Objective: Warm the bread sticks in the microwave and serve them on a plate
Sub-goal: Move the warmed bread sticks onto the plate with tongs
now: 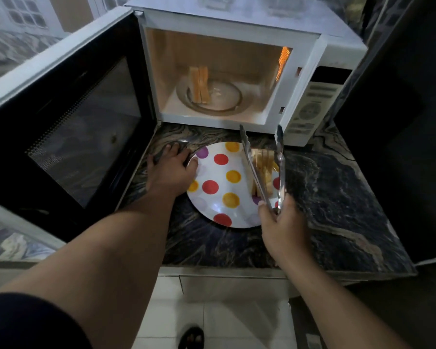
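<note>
A white microwave (310, 79) stands with its door (68, 117) swung wide to the left and its inside lit. Bread sticks (200, 84) lie on its glass turntable (227, 102). In front of it a white plate (219, 172) with red, yellow and purple dots lies on the counter. More bread sticks (264, 170) rest on the plate's right side. My left hand (173, 168) holds the plate's left rim with the thumb on top. My right hand (281, 222) grips metal tongs (280, 157), whose arms spread apart above the bread on the plate.
The dark marbled counter (337, 197) runs to the right of the plate, ending at a dark wall. The open door blocks the left side. Below the counter edge lies a tiled floor (212, 318) with a dark sandal.
</note>
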